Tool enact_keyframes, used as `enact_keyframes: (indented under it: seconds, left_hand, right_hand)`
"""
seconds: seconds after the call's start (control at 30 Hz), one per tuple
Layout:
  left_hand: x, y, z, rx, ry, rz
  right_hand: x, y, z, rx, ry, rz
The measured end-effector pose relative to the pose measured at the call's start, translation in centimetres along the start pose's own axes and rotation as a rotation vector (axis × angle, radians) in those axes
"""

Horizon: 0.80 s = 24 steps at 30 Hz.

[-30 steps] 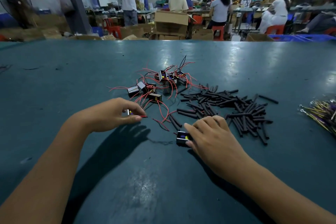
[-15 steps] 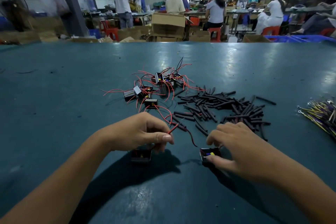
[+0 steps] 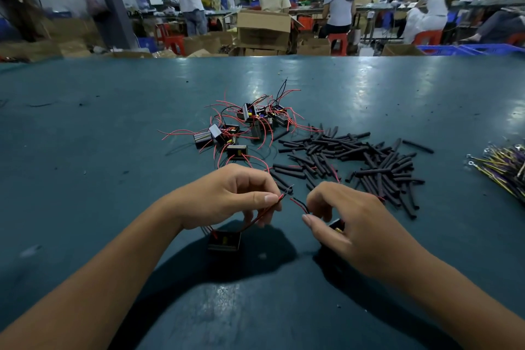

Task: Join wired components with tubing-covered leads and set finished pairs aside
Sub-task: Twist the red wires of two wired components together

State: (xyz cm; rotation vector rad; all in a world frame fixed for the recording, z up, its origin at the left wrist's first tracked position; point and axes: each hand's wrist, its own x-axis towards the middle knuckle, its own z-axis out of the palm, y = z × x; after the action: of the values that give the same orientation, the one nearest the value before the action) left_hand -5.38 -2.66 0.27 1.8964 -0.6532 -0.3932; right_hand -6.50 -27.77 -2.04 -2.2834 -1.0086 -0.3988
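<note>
Just below the middle of the frame, the left hand (image 3: pixel 227 196) pinches a red and black pair of wires (image 3: pixel 265 212) between thumb and forefinger, with the bare tips (image 3: pixel 289 190) poking out up and to the right of the thumbnail. Those wires slope down to the lower left, to a small black block (image 3: pixel 224 240) lying on the green table (image 3: pixel 85 150) under the hand.

The right hand (image 3: pixel 352 224) faces it from the right of centre. Its fingers are curled, and a second short wire end (image 3: pixel 299 204) rises from between thumb and forefinger toward the upper left; it seems pinched there, though the grip itself is partly hidden. A second block (image 3: pixel 336 227) shows only as a dark corner with a yellow spot under that palm.

The joining turns on the two ends: they point at each other along one slanted line, the left tips a little higher, with a small gap between them. Each hand is about equally near the gap, so I judge both must close in together.

The black tubes (image 3: pixel 355 156) lie heaped beyond the right hand, nearer to it than to the left. More wired blocks (image 3: pixel 250 119) sit in a tangle at centre. A bundle of yellow and purple leads (image 3: pixel 502 165) lies at the right edge.
</note>
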Motion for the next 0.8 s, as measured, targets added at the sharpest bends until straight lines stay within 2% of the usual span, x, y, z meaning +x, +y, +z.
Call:
enact_keyframes:
  seconds: [0.23,0.4,0.53,0.6,0.7,0.8]
  left_hand:
    - [0.2,0.0,0.5,-0.069,0.06,-0.022]
    - [0.7,-0.5,1.0,-0.064,0.175,-0.011]
    - [1.0,-0.3,1.9,-0.067,0.217,0.026]
    - [1.2,0.0,2.5,-0.004,0.228,0.068]
    - [1.5,0.5,2.9,0.217,0.328,0.163]
    - [1.3,0.8,2.8,0.132,0.366,0.152]
  right_hand:
    - [-0.1,0.0,-0.3,0.153,0.0,0.054]
    - [-0.1,0.0,-0.4,0.198,-0.054,0.023]
    - [-0.1,0.0,-0.2,0.225,-0.018,0.039]
    - [-0.1,0.0,0.1,0.278,0.022,0.084]
    - [-0.3,0.3,0.5,0.405,0.061,0.212]
    - [-0.3,0.5,0.5,0.479,0.116,0.292]
